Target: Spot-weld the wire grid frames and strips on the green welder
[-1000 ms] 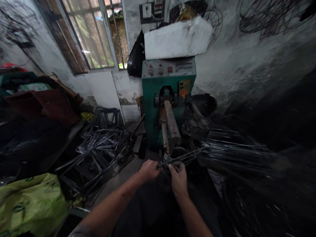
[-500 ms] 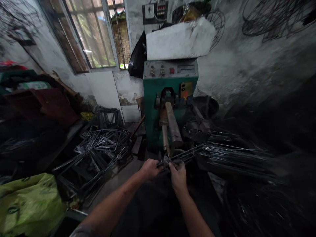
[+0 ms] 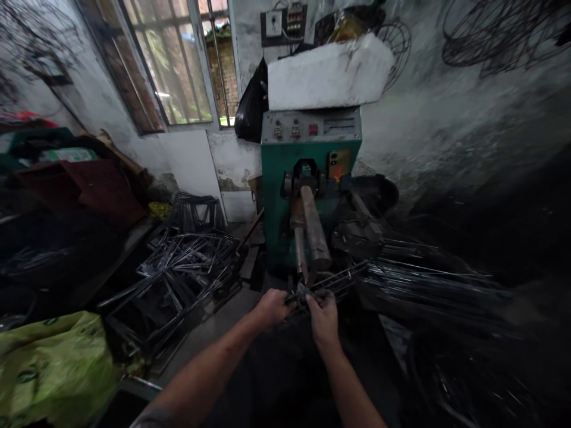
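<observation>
My left hand is closed around the near left part of a dark metal wire frame. My right hand pinches the same piece a little further right, thumb on top. The frame lies just below the tip of the lower electrode arm of a green spot welding machine. A thicker cylindrical arm juts out above it. Dim light and my fingers hide the exact spot where the wire meets the electrode.
Finished-looking wire frames lie heaped at the left. Loose metal rods are stacked at the right. A yellow-green sack sits at lower left. A white foam box rests on the machine, beside a black bag.
Both hands keep their hold on the wire frame and have hardly moved. The whole view has shifted slightly, so the surroundings appear a little further right.
</observation>
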`<move>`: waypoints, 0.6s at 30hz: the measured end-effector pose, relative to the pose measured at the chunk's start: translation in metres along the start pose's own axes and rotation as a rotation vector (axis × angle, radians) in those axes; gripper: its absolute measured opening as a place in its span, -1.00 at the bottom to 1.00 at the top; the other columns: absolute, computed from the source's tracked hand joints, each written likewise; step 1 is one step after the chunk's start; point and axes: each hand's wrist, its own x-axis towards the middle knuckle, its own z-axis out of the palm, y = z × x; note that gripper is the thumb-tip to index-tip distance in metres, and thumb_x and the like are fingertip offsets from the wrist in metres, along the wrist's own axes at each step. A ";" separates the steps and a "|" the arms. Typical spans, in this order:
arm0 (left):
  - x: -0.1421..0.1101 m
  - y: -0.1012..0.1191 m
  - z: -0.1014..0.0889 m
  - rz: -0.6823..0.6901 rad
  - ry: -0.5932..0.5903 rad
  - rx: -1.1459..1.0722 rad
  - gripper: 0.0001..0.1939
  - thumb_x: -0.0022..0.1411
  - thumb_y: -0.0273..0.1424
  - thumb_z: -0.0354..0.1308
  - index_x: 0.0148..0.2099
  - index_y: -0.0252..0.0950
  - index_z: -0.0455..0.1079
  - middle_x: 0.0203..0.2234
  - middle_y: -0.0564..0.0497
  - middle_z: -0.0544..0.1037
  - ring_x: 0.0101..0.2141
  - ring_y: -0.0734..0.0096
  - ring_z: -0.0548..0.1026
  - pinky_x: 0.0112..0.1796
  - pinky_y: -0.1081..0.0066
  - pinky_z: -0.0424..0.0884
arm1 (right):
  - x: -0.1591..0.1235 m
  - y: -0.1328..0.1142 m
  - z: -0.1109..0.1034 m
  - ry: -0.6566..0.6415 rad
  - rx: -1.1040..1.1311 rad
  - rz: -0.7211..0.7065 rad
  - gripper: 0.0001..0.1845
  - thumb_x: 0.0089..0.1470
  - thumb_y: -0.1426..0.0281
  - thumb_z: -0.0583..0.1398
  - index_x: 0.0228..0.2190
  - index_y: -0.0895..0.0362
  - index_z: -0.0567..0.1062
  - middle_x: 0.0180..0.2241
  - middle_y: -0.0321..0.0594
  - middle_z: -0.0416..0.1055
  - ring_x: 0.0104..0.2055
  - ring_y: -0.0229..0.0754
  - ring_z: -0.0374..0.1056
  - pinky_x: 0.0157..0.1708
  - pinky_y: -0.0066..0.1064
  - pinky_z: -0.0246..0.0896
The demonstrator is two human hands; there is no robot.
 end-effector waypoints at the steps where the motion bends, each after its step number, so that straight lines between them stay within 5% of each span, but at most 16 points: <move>1: 0.000 0.000 0.000 0.008 0.000 0.002 -0.68 0.29 -0.26 0.08 -0.27 -0.38 0.56 -0.38 -0.12 0.62 -0.35 0.33 0.51 -0.36 0.47 0.28 | 0.000 0.000 0.000 -0.001 0.005 0.008 -0.60 -0.22 0.17 0.32 -0.35 0.06 0.32 -0.43 -0.32 0.44 -0.34 -0.14 0.41 -0.26 -0.28 0.31; 10: -0.001 0.002 0.002 0.023 0.032 0.072 -0.65 0.31 -0.24 0.04 -0.26 -0.37 0.56 -0.40 -0.08 0.63 -0.37 0.34 0.52 -0.38 0.46 0.28 | -0.004 -0.008 0.000 0.016 0.019 0.003 -0.57 -0.26 0.13 0.33 -0.38 0.07 0.34 -0.50 -0.35 0.41 -0.40 -0.15 0.37 -0.32 -0.27 0.31; 18: 0.001 0.014 0.006 0.014 0.048 0.097 -0.63 0.30 -0.25 0.03 -0.26 -0.39 0.57 -0.31 -0.24 0.64 -0.29 0.25 0.57 -0.31 0.42 0.33 | -0.009 -0.007 -0.035 -0.057 -0.076 0.079 -0.54 -0.25 0.06 0.34 -0.35 0.12 0.52 -0.33 -0.18 0.55 -0.20 0.00 0.44 -0.14 -0.20 0.33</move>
